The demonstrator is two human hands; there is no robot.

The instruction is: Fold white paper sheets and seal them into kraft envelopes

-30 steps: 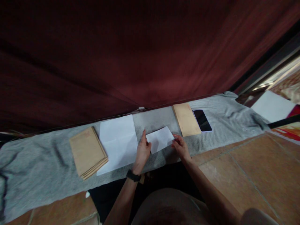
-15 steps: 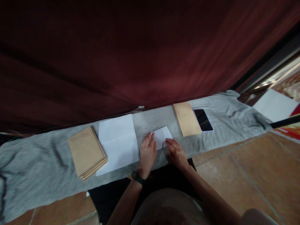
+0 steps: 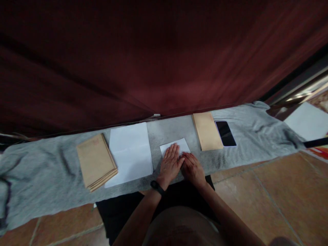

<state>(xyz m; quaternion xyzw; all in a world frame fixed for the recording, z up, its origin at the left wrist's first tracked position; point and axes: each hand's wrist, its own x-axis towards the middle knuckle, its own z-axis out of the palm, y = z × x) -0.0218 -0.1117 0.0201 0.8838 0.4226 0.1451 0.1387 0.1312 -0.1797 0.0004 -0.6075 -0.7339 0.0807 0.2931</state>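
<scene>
A small folded sheet of white paper (image 3: 183, 145) lies on the grey cloth, its near part covered by my hands. My left hand (image 3: 169, 164), with a dark band at the wrist, rests flat across it, fingers stretched out. Close beside it, my right hand (image 3: 192, 168) has its fingers curled together at the paper's near right edge, and the fingertips are partly hidden. To the left lies a stack of larger white sheets (image 3: 130, 153). Partly on those sheets' left side sits a stack of brown envelopes (image 3: 96, 160).
Right of the hands lie more brown envelopes (image 3: 208, 131), with a smartphone (image 3: 225, 133) beside them. Grey cloth (image 3: 258, 133) covers the long narrow surface. A dark red curtain (image 3: 164, 68) hangs behind it. The floor is tiled (image 3: 246, 198).
My left hand has slid right and now lies flat across the folded paper, near my right hand. The right hand has stayed at the paper's near right edge. The view has shifted slightly.
</scene>
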